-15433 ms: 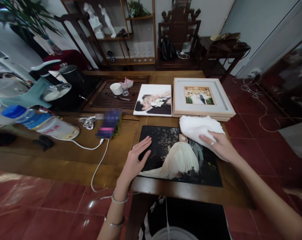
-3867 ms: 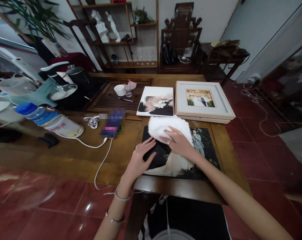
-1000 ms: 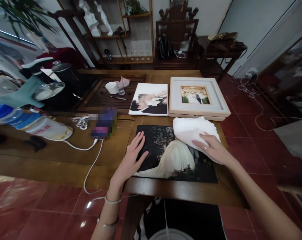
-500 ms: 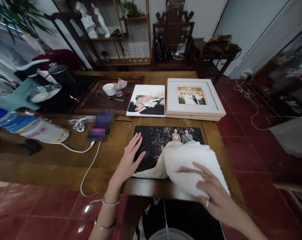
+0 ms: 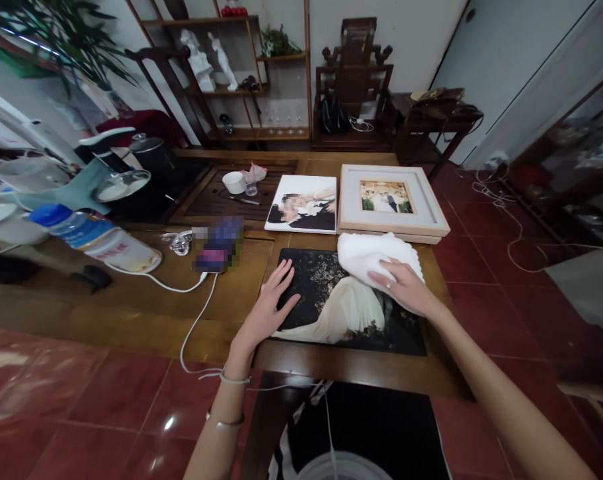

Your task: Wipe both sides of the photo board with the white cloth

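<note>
A dark photo panel [image 5: 321, 280] with a long pale wedding dress lies flat near the front edge of the wooden table. My left hand [image 5: 274, 297] rests on its left side, fingers stretched and thumb apart. With my right hand [image 5: 398, 283] I hold a white cloth [image 5: 364, 250] bunched over the panel's upper right corner, hiding the couple's upper bodies. Just behind the panel are a smaller white-edged photo panel [image 5: 301, 223] and a pale wooden picture frame [image 5: 348, 200] around a wedding photo, which sits on another flat frame-like piece.
To the left lie a phone [image 5: 218, 247] on a white cable [image 5: 194, 327] and a tilted bottle with a blue cap [image 5: 51, 215]. Farther back are a white cup [image 5: 234, 182], a dark kettle [image 5: 154, 157] and a tea tray [image 5: 206, 193]. Red tiles lie beyond the table's right edge.
My right hand has moved the cloth from the panel's lower right to its upper right corner, uncovering the lower part. My left hand stays on the left side. The view has shifted slightly.
</note>
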### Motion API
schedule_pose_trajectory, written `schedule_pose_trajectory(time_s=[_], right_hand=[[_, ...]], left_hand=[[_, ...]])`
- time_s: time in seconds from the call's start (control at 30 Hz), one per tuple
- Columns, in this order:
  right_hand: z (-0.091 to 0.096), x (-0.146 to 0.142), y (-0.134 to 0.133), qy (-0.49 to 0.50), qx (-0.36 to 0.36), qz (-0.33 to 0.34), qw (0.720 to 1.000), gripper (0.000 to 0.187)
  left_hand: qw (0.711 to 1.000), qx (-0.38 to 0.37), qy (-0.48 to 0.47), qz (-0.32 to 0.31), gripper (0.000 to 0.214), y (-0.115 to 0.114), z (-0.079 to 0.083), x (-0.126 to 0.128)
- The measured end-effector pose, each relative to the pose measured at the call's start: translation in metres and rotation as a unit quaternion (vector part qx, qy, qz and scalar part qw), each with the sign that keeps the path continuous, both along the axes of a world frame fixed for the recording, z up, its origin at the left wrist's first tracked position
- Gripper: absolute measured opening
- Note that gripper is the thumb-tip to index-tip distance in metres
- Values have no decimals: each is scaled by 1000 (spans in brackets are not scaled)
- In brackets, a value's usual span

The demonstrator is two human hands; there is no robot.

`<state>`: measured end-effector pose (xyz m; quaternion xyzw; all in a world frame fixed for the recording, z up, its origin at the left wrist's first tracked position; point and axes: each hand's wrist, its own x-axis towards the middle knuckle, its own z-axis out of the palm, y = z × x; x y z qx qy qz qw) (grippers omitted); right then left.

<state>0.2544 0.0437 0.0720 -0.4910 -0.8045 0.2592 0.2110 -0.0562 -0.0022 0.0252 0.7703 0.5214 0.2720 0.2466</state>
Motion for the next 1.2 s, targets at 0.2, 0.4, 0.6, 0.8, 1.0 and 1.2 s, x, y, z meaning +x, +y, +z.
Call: schedule_pose_trajectory(time_s=[0.2, 0.4, 0.6, 0.8, 1.0, 1.2], right_hand=[[-12, -5, -9, -3, 35, -28, 999, 34], [-4, -7, -86, -22, 45, 30, 998, 22], [7, -3, -125, -21, 7, 114, 993, 13], [2, -2, -51, 4, -21, 26, 999, 29], [-3, -19, 13, 31, 9, -66, 997, 39], [-11, -59, -67, 19, 22, -29, 999, 20]], left_hand=[[999, 23, -38, 10, 53, 2, -6, 0], [999, 33, -35, 10, 52, 1, -7, 1], [999, 47, -25, -5, 53, 1, -8, 0], [999, 45, -19, -8, 53, 3, -9, -2], [998, 51, -41, 15, 52, 1, -10, 1], [999, 44, -27, 15, 51, 1, -11, 2]])
